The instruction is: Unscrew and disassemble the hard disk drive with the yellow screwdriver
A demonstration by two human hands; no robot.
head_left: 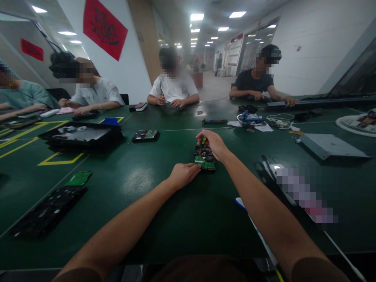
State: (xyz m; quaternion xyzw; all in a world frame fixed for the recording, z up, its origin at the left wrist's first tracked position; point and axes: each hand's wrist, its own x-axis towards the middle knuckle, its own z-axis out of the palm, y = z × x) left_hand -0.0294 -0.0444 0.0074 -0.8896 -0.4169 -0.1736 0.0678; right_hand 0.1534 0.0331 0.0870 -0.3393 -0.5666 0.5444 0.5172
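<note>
A black hard drive [205, 152] lies on the green table in front of me, its green circuit board [205, 163] facing up on the near half. My left hand [185, 174] is closed at the drive's near left corner, fingers together and fingertips against its edge. Over the far end of the drive, my right hand [214, 144] is closed around a screwdriver [204, 139] with a yellow and black handle. The handle points down toward the drive; its tip is too small to make out.
Another hard drive [146, 135] lies farther left, near a black tray [84, 135]. At the near left are a loose green circuit board [78, 178] and black casings [48, 211]. A grey metal box [333, 147] stands at right. Several people sit across the table.
</note>
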